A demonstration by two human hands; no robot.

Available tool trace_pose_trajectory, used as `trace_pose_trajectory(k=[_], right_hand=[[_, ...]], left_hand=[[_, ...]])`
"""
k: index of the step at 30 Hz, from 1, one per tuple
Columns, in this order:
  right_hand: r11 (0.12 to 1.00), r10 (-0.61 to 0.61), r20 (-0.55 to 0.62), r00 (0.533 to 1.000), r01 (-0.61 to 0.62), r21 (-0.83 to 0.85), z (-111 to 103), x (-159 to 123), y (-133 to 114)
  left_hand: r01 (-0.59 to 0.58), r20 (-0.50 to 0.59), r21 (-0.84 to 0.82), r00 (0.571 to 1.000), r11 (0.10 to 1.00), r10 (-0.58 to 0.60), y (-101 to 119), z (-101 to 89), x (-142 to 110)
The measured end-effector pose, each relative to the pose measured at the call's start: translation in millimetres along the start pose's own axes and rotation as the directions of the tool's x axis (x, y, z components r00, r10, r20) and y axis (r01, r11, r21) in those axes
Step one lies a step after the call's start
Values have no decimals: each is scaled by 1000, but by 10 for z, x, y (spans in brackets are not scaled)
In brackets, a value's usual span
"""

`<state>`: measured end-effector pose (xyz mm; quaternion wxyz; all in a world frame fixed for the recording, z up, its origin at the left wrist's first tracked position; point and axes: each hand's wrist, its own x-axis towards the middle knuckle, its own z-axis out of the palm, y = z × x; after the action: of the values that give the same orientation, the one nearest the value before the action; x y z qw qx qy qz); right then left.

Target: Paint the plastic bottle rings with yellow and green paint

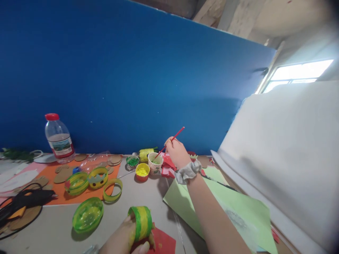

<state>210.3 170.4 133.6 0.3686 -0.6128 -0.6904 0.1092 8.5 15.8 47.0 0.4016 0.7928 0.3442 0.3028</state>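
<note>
My right hand (pixel 177 152) pinches a red paintbrush (pixel 178 133) and wears a grey scrunchie at the wrist. The brush's lower end dips into a paper cup (pixel 153 167) of cloudy greenish liquid. Low in the view, my left hand (pixel 127 234) holds a green and yellow striped ring (pixel 143 223), with some fingers inside it and paint on the skin. Beside the paper cup stand a small cup of yellow paint (pixel 142 170) and a small cup of green paint (pixel 132 162).
Painted rings (pixel 113 190), a green-rimmed clear plastic dish (pixel 88 214) and a red-capped bottle (pixel 60 141) stand to the left. A black glue gun (pixel 29 199) lies at far left. Light green paper (pixel 225 208) lies under my right forearm; a blue panel (pixel 132 77) rises behind.
</note>
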Motion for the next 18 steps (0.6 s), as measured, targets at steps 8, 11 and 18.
trace_pose_trajectory(k=[8,11,18], right_hand=[[1000,-13,-99,995,15,21,-123,-37,-6],[1000,-12,-108,994,13,11,-108,-45,-19],[998,-54,-75,996,52,-26,-123,-51,20]], left_hand=[[-6,-7,50,1000,999,6,-17,6,-27],[-12,0,58,1000,998,12,-51,15,-49],[-40,14,63,999,997,39,-121,15,-60]])
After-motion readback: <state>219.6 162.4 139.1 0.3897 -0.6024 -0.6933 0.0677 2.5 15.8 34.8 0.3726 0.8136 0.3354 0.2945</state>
